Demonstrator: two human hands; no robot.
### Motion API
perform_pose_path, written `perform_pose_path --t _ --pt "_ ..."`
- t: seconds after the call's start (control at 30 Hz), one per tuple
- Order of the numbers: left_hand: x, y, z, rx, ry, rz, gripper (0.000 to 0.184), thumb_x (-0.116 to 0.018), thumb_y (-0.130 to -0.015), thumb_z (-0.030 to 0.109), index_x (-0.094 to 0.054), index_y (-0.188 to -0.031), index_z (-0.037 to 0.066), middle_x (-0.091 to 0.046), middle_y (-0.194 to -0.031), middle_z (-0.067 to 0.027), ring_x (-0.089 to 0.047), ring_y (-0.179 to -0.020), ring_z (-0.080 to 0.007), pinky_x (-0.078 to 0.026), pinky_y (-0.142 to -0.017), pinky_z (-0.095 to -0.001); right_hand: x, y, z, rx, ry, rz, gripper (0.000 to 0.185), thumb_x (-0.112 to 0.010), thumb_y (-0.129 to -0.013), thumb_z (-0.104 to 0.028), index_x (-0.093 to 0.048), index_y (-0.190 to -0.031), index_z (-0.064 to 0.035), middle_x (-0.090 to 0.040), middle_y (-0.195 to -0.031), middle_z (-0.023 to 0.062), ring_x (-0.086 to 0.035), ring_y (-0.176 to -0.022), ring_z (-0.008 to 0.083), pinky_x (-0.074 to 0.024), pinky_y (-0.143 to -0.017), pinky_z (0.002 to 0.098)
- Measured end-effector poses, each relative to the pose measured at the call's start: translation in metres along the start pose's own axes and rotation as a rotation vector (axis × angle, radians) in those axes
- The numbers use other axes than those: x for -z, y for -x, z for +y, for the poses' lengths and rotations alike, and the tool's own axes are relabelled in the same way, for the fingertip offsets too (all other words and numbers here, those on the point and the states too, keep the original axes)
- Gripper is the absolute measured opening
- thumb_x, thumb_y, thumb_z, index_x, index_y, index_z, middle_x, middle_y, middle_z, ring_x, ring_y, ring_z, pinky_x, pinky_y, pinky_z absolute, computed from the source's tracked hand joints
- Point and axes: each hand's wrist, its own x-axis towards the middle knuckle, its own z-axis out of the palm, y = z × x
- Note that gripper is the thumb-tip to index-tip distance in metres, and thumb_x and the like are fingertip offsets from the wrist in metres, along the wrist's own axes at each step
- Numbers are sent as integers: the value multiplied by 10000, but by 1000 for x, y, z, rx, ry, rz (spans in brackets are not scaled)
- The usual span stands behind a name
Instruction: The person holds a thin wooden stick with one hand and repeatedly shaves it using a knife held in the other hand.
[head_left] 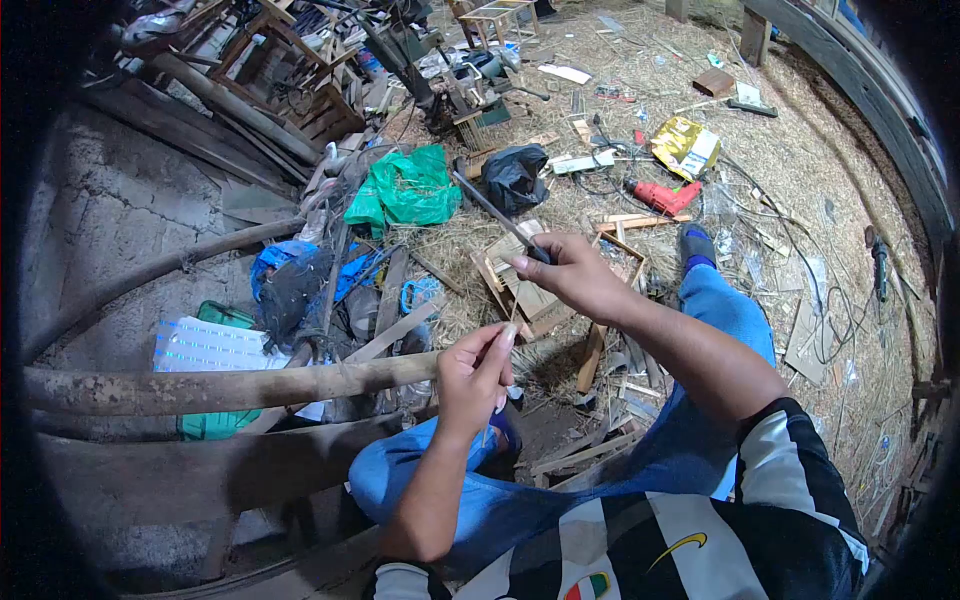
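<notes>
My right hand (570,272) is closed round the dark handle of a long, thin tool (490,207), whose shaft points up and to the left. Lower and nearer the middle, my left hand (474,378) pinches a thin, light strip (514,305) between thumb and fingertips, its tip standing up. The two hands are apart, and the tool does not touch the strip. Just left of my left hand is the end of a wooden pole (230,387). Beyond the hands, a wooden box frame (530,295) lies on the ground.
A red power drill (663,196) with cables lies at the right, near a yellow packet (685,147). Green plastic (405,188) and a black bag (514,178) lie ahead. Wood scraps and straw cover the ground. A wooden board (200,470) is at the lower left.
</notes>
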Motion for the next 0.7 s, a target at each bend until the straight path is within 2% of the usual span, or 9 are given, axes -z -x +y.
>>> perform_pose_path --t 0.03,0.1,0.13,0.17,0.23,0.27,0.4,0.53,0.7 --pt "-1 0 1 -8 -30 2 272 -601 -998 190 -670 -1103 -51 -500 -541 -2 -380 -366 -52 -304 -335 -222 0 2 -4 1 0 -3 339 -617 -986 -329 -606 -904 0 -483 -685 -27 -416 -662 75 -350 -577 290" --pt "0 0 2 -18 -63 7 273 -599 -1000 192 -671 -1103 -50 -500 -539 -1 -378 -367 -50 -302 -335 -221 -3 7 -11 152 88 184 364 -580 -999 -364 -594 -929 -7 -539 -679 50 -491 -651 141 -399 -611 326" --pt "2 -1 0 -52 -36 6 263 -601 -998 183 -675 -1100 -47 -503 -538 -1 -375 -367 -48 -301 -336 -219 -1 12 -12 192 245 228 347 -563 -996 -368 -590 -915 -31 -586 -712 117 -587 -655 265 -437 -614 388" --pt "4 -2 -1 -86 -10 6 253 -602 -995 175 -680 -1097 -43 -506 -537 -1 -372 -366 -46 -300 -336 -218 -1 18 -18 199 245 225 347 -563 -996 -368 -590 -915 -31 -586 -712 117 -587 -655 265 -437 -614 388" --pt "4 -2 1 -79 -11 46 243 -607 -991 166 -686 -1088 -42 -507 -534 -2 -373 -365 -45 -297 -335 -218 -3 33 -34 290 500 115 356 -522 -993 -393 -584 -919 -51 -638 -757 188 -628 -732 431 -477 -620 505" --pt "4 -1 1 -65 -12 78 233 -611 -987 158 -693 -1079 -40 -508 -531 -3 -373 -363 -44 -294 -334 -217 -9 38 -29 407 547 140 313 -541 -980 -376 -585 -904 -76 -639 -748 158 -639 -701 400 -482 -579 503" --pt "5 0 -3 -139 -4 69 221 -621 -978 146 -702 -1066 -40 -512 -529 -6 -374 -360 -45 -285 -333 -216 -13 43 -21 460 692 153 285 -579 -952 -377 -593 -889 -100 -647 -735 119 -642 -632 361 -471 -501 481" --pt "9 1 0 -57 8 52 221 -628 -974 147 -704 -1065 -41 -515 -524 -8 -372 -350 -47 -283 -331 -217 0 24 -8 336 719 197 273 -579 -946 -375 -601 -855 -119 -634 -693 103 -639 -626 359 -471 -512 491" --pt "12 0 -4 -67 23 38 228 -631 -974 156 -704 -1065 -40 -506 -517 -3 -365 -342 -47 -282 -329 -217 -5 30 -18 419 701 194 312 -559 -955 -410 -616 -840 -125 -655 -723 111 -648 -632 349 -471 -508 490"
